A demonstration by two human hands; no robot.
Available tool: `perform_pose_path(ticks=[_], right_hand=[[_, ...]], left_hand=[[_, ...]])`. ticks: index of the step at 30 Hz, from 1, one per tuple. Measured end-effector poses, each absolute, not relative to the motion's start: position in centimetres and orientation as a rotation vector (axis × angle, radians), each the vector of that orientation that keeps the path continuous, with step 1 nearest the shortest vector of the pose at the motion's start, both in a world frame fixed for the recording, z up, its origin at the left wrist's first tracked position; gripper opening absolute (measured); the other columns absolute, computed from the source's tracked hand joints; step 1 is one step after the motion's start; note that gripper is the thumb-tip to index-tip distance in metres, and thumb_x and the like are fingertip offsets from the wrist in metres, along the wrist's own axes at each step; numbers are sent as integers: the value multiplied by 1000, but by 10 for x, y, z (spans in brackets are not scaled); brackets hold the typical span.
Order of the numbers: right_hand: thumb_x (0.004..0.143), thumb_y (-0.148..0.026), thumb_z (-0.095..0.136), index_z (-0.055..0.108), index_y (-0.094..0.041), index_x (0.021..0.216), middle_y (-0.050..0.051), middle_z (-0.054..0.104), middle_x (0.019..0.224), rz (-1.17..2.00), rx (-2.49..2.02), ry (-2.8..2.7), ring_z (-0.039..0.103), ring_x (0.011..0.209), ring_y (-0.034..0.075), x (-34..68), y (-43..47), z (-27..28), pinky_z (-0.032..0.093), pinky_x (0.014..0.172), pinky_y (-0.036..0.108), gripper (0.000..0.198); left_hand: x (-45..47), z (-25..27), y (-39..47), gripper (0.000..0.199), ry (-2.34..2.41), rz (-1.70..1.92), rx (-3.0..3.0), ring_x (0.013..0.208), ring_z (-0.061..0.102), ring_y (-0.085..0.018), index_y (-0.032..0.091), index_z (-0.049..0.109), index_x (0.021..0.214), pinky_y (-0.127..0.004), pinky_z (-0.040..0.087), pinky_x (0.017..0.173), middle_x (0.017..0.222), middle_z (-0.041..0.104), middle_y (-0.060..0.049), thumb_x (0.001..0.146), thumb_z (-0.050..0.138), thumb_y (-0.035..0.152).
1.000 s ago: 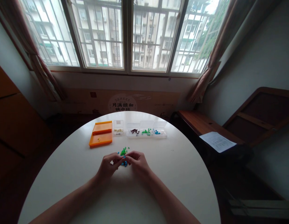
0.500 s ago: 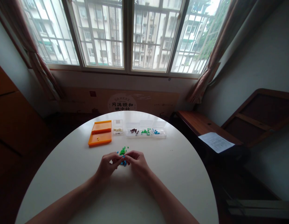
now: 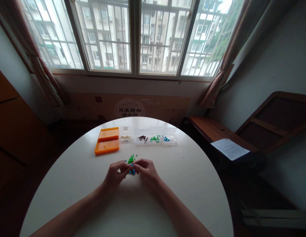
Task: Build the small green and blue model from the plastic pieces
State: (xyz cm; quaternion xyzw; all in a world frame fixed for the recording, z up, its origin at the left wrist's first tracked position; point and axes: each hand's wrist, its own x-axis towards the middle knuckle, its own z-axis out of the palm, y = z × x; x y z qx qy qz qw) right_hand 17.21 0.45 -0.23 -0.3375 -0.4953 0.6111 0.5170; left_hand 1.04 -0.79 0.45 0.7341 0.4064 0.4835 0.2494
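Over the white round table [image 3: 98, 204], my left hand [image 3: 116, 172] and my right hand [image 3: 146, 169] meet with thumbs and fingers pinched together. Between the fingertips shows a small blue building piece [image 3: 132, 165], and both hands seem to grip it. Just beyond the fingers lies a heap of small green pieces [image 3: 130, 159]. Below the fingertips, blue and dark pieces [image 3: 132, 172] lie on the table, partly covered by my hands. The exact shape of the held piece is too small to make out.
Farther back stand an open orange case [image 3: 107, 148] with a few yellow bits, a clear box [image 3: 125, 139] of cream pieces, and a clear divided box [image 3: 156, 143] holding dark, green and blue pieces. To the right, a paper [image 3: 229, 149] rests on a wooden bench [image 3: 207, 126].
The view has shifted very slightly. Both hands stay pinched at the same place above the pieces, with barely any finger movement.
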Motion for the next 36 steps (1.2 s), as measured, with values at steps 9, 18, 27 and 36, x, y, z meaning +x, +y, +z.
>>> perform_pose_path(ticks=[9,18,27,36], right_hand=[[62,-33,73,70,-13,71,2,63,58,1474,-798,-1181,49,49,9,172,5,-3,38,49,22,22],[63,-33,72,70,-13,73,2,63,59,1468,-792,-1198,49,50,8,172,6,-4,38,49,21,23],[63,-33,72,70,-14,74,2,64,60,1458,-790,-1206,50,51,9,172,6,-5,39,49,21,22],[62,-30,74,70,-13,72,3,63,60,1477,-787,-1188,50,50,9,172,5,-1,39,49,22,20]], left_hand=[[11,3,-8,18,1109,1325,1986,41,50,-7,12,65,69,-18,41,41,56,59,-1,77,63,28],[9,2,-7,14,1103,1302,1990,42,51,-7,12,66,71,-17,41,43,56,58,0,77,63,25],[11,4,-8,13,1118,1318,1976,41,50,-7,11,67,75,-17,42,42,53,57,0,76,64,24],[9,1,-6,14,1121,1299,1977,42,50,-7,11,67,78,-17,42,42,53,57,0,76,64,24]])
